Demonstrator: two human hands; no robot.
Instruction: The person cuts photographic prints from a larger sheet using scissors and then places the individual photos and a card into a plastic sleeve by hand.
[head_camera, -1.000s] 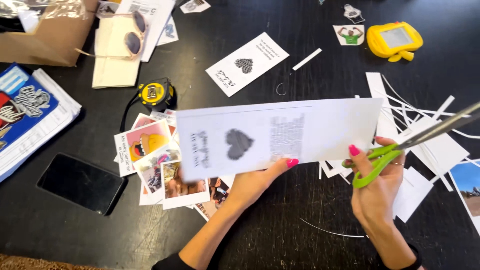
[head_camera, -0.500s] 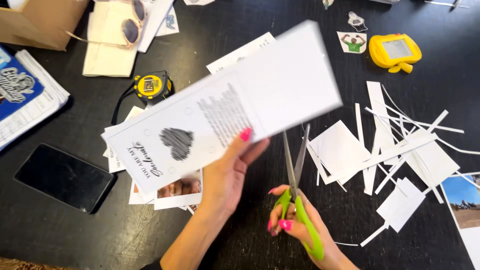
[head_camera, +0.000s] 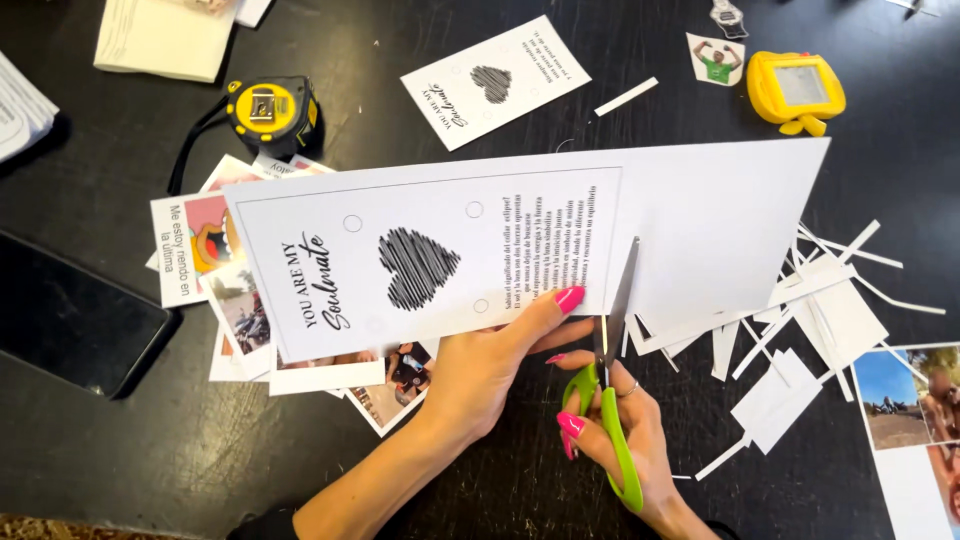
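My left hand (head_camera: 495, 365) pinches the lower edge of a white printed card sheet (head_camera: 440, 255) with a scribbled black heart and text, holding it flat above the dark table. My right hand (head_camera: 615, 440) grips green-handled scissors (head_camera: 608, 400), blades pointing up. The blades are open around the sheet's bottom edge, just right of the printed border line. The unprinted white part of the sheet (head_camera: 720, 230) extends to the right of the blades.
Cut paper strips and scraps (head_camera: 810, 330) lie at the right. Printed photos (head_camera: 235, 300) sit under the sheet at left. A yellow tape measure (head_camera: 268, 108), another heart card (head_camera: 495, 80), a yellow toy device (head_camera: 795, 90) and a black phone (head_camera: 70, 315) lie around.
The sheet has swung from tilted to level and lower. The scissors have turned upright and their blades now meet the sheet's bottom edge beside the printed border.
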